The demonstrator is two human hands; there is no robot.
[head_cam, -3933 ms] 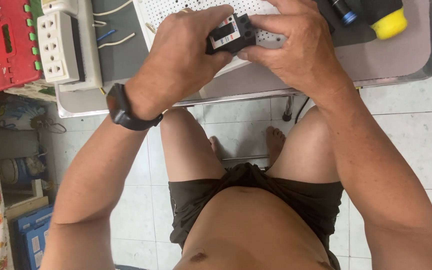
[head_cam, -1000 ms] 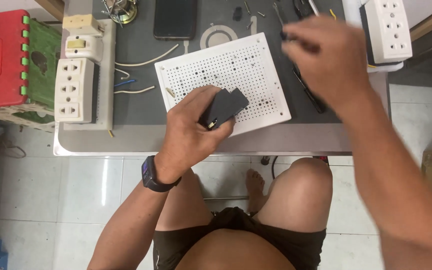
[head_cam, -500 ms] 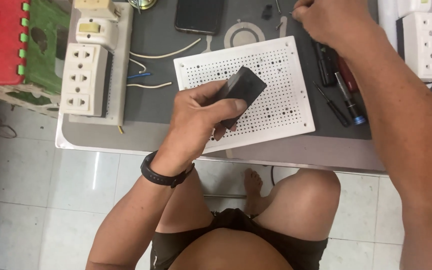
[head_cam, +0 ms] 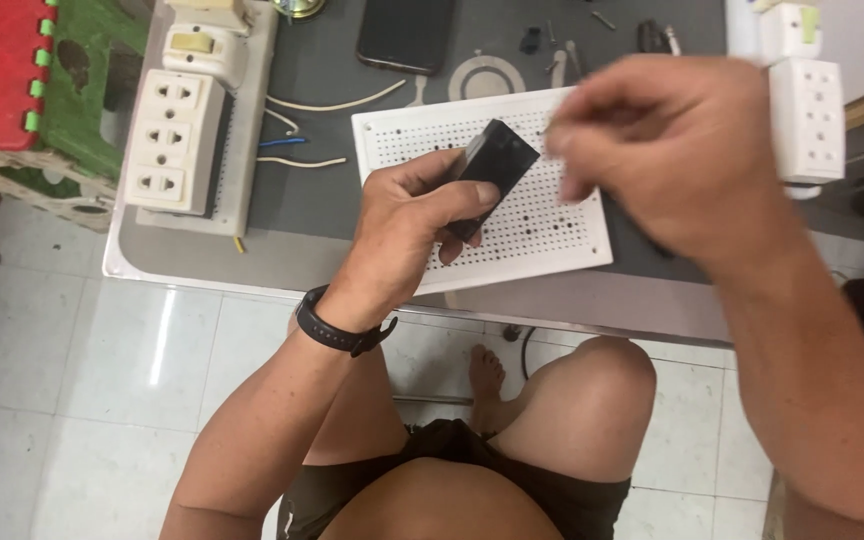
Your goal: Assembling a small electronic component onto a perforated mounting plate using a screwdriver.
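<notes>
Over the table's front edge, above the white perforated board [head_cam: 562, 215], the left hand [head_cam: 414, 232] clamps a black block [head_cam: 487, 172] tilted up toward the right hand [head_cam: 674, 150], whose fingertips are pinched together, though I cannot tell around what.

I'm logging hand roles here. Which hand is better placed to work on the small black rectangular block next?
Probably the right hand: it hovers free, fingertips pinched beside the small black rectangular block. The left hand is busy gripping that block above the white perforated board.
</notes>
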